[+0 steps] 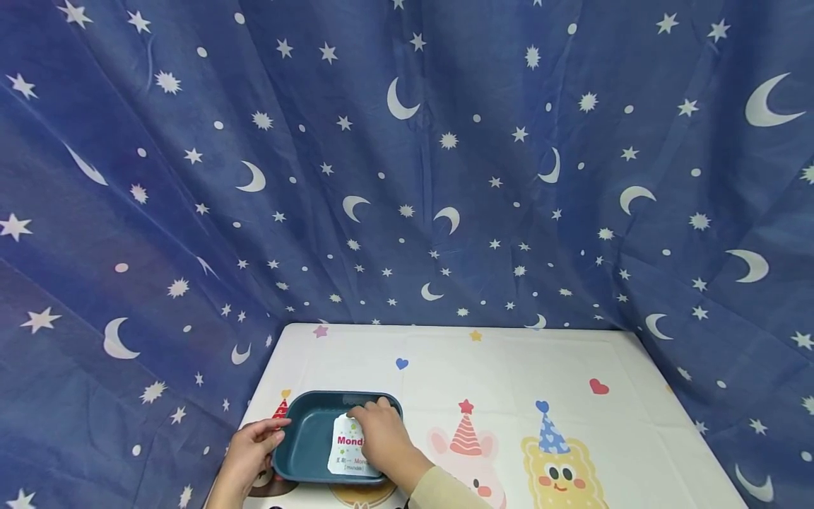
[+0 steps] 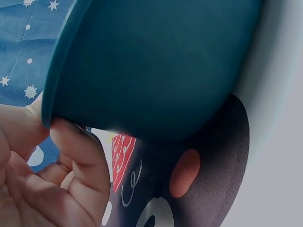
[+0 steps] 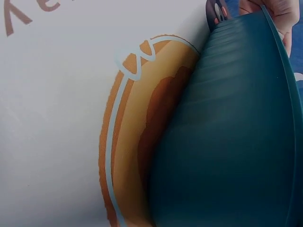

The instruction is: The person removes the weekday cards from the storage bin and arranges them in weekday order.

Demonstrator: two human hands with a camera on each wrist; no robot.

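Head view: at the lower left of the frame, a dark teal tray (image 1: pixel 305 442) sits on a white tablecloth (image 1: pixel 509 367), with a blue curtain (image 1: pixel 381 177) filling the upper part. A white card (image 1: pixel 346 456) printed "Mond", the rest covered, shows within the tray's right half. The right hand (image 1: pixel 386 440) reaches over the card's right side, fingers bent near its top edge; whether they pinch it or only touch it, I cannot tell. The left hand (image 1: pixel 249 452) is at the tray's left end. Left wrist view: at the lower left, the thumb and a finger close narrowly on the tray's rim. Right wrist view: the tray's outer wall fills the right side, the left hand showing at the upper right; the right hand is out of sight. The step in hand looks like handling the card while steadying the tray; the next move probably calls for a sure hold on the card's edge and a steady rim.
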